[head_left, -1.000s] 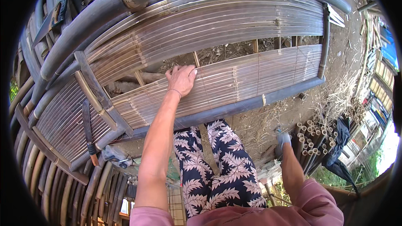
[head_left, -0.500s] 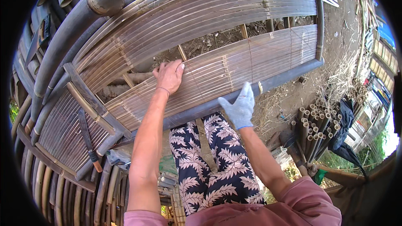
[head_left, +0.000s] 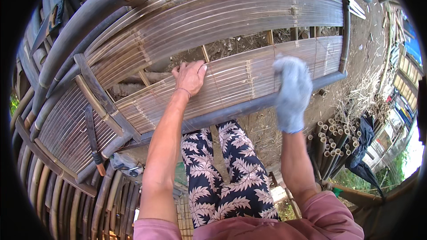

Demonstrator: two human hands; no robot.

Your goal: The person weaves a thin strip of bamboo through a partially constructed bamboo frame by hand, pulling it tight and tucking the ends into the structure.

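In front of me lies a panel of thin, pale-brown bamboo slats (head_left: 249,80), crossed by thin reddish cords and set behind a dark bamboo front rail (head_left: 222,115). My bare left hand (head_left: 190,78) holds its far edge, with the fingers curled over into the gap behind. Gloved in grey, my right hand (head_left: 293,92) is over the right part of this panel and the rail. Motion smears its fingers, so I cannot see whether it touches or holds anything. Beyond the gap, a second slat panel (head_left: 231,18) runs across the frame.
A long-bladed knife (head_left: 90,129) with a wooden handle lies on slats at left, near a clear plastic bag (head_left: 123,162). A handsaw (head_left: 48,29) is among bamboo poles at upper left. Cut bamboo tubes (head_left: 331,140) and black plastic sheeting (head_left: 365,140) stand at right. Thick bamboo (head_left: 66,35) curves behind.
My right hand has moved right and farther away, from near the front rail to over the panel. My left hand stays on the panel's edge. The whole view has shifted slightly.
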